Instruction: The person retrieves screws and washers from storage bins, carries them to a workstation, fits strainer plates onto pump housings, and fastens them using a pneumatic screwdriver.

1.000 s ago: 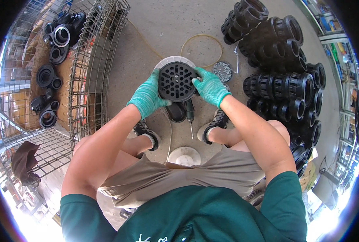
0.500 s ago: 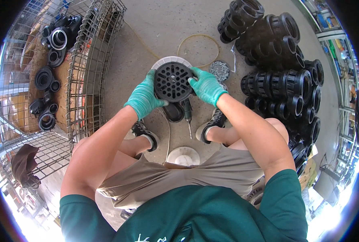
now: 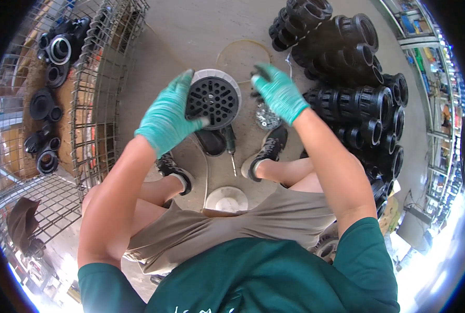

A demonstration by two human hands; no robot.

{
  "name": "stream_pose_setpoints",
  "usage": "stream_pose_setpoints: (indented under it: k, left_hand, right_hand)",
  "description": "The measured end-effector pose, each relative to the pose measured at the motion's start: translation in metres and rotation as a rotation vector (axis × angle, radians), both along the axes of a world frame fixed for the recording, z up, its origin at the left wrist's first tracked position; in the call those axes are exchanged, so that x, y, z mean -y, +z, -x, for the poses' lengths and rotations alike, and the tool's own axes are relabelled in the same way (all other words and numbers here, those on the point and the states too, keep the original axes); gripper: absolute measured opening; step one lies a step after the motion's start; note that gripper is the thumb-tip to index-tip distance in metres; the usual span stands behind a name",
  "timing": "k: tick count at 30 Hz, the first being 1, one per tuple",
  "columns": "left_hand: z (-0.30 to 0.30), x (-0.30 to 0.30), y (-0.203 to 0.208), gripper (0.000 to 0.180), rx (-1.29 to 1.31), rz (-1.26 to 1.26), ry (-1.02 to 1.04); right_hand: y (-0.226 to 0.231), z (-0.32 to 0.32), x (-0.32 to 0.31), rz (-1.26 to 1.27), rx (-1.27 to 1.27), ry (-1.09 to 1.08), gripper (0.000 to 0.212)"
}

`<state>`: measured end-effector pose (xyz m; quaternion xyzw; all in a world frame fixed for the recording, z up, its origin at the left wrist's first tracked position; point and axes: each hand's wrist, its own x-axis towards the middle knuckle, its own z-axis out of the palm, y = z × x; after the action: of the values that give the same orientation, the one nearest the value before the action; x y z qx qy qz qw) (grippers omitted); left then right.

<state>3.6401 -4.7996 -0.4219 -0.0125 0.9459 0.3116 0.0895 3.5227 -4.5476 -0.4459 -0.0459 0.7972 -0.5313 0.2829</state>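
Observation:
A round black grate [image 3: 211, 102] with many holes sits on a pale round base [image 3: 238, 86] in front of me. My left hand [image 3: 171, 112], in a green glove, curves about its left side, the thumb on the near rim. My right hand [image 3: 280, 93], also gloved, is off the grate to its right, fingers apart and their tips dark. I see nothing held in it. Just below those fingers lies a dish of small metal fasteners [image 3: 268, 116], partly covered by the hand. A dark power driver [image 3: 230, 140] with a long bit lies at the grate's near side.
A wire cage [image 3: 102, 88] holding black fittings stands at the left. Stacks of black ribbed pipe fittings [image 3: 347, 104] fill the right side. A yellowish hose [image 3: 243, 41] loops on the floor beyond the base. Between my feet sits a white round disc [image 3: 225, 199].
My right hand has let go of the grate's right side and moved right, over the dish of fasteners. My left hand stays at the left rim. The whole view has shifted slightly.

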Motion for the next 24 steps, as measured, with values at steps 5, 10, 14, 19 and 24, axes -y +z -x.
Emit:
stream_pose_setpoints:
  k: [5,10,14,19,24]
  left_hand:
    - [0.007,-0.002,0.046,0.082,-0.131,-0.052,-0.019]
    - [0.010,0.006,0.047,0.069,-0.139,-0.014,-0.034]
    - [0.009,0.009,0.052,0.066,-0.151,-0.024,-0.031]
    - [0.013,0.012,0.055,0.071,-0.107,-0.056,-0.044]
    - [0.013,0.014,0.052,0.074,-0.015,-0.012,-0.028]
  right_hand:
    - [-0.017,0.073,-0.049,-0.033,-0.073,-0.177,0.033]
    - [-0.162,0.099,-0.109,-0.555,-0.164,0.176,0.029]
    - [-0.223,0.086,-0.115,-0.819,-0.202,0.303,0.034]
    - [-0.271,0.090,-0.105,-0.864,-0.276,0.337,0.055]
    - [-0.285,0.088,-0.080,-0.924,-0.163,0.314,0.070]
